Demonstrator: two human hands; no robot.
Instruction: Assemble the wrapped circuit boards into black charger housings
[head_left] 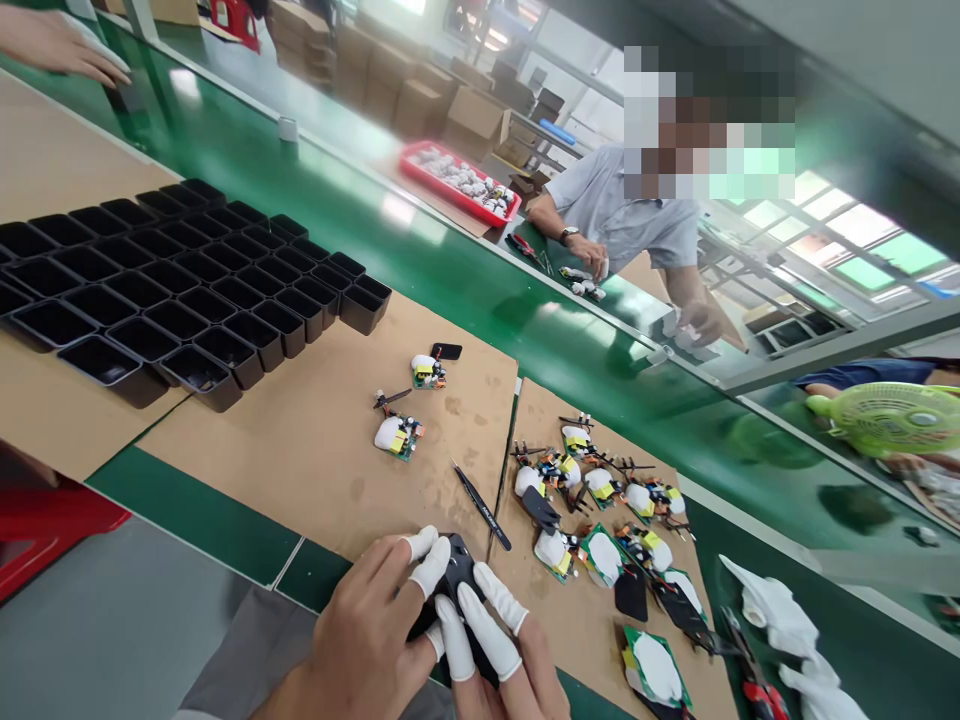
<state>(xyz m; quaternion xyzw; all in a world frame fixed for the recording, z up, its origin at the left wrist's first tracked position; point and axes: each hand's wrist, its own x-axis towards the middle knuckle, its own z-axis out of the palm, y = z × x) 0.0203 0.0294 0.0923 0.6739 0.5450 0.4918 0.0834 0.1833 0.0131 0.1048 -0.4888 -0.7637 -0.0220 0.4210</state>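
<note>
Left hand (371,610) and right hand (501,650) hold a black casing (460,568) near black tweezers (481,506)

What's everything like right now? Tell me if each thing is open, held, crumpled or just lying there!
Black piece: held by left hand and right hand, partly hidden
Tweezers: lying down
Circuit boards: loose, uncased
Black boxes: open-topped, in rows
Red tray: holding white parts
White cloth: crumpled
Nearer pliers: lying down
Green fan: on or off unclear
</note>
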